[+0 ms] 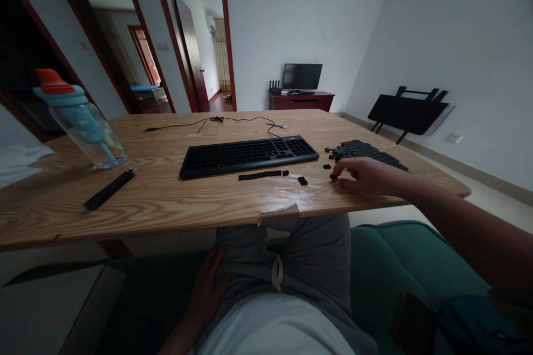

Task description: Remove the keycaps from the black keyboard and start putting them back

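Right hand (pixel 366 176) rests near the table's (pixel 166 199) right edge, fingertips pinching a loose black keycap (pixel 333 177) beside the keycap pile (pixel 362 151). Left hand (pixel 207 288) lies flat and empty on the person's thigh, below the table's front edge.

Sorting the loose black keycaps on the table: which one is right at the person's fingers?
The small keycap at the right hand's fingertips; the others lie further left, apart from the hand.

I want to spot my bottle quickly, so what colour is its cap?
The water bottle has an orange-red cap above a light blue collar, seen in the head view.
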### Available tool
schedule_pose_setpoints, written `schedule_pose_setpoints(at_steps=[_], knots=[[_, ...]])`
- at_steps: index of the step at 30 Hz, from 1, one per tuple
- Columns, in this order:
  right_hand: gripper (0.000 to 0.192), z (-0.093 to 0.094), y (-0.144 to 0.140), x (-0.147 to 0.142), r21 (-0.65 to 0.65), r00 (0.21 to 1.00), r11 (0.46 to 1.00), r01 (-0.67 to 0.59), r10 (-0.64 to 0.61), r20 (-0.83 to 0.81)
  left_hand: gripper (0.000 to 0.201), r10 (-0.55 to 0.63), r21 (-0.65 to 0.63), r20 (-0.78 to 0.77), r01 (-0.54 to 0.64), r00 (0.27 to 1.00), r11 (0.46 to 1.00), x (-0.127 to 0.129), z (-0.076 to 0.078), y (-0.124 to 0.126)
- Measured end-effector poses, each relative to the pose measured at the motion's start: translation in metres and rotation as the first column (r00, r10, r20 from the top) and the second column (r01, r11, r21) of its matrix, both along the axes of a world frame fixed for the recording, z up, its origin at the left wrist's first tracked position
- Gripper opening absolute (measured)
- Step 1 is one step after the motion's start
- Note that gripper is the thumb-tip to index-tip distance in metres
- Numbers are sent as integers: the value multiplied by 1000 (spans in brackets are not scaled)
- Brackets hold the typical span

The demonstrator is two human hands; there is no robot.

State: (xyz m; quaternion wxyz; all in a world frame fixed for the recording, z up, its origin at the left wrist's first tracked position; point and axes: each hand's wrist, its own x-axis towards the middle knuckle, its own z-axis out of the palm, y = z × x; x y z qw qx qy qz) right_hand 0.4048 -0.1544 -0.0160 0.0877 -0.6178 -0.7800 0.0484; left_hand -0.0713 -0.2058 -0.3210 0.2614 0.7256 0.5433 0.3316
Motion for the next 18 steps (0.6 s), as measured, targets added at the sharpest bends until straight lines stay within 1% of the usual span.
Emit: schedule_pose_setpoints(at_steps=[5,10,18], knots=[[29,4,-2,0,13,999,1000,-22,22,-33,56,-11,-10,-10,11,1000,1000,0,-3,1],[32,0,4,-2,-8,1000,1000,19,-19,-21,56,0,-10,-4,0,1000,1000,0,-4,1],[29,-3,9,-3,-14,1000,1000,3,-4,-28,55,-3,0,-6,3,1000,1000,1,-3,1]])
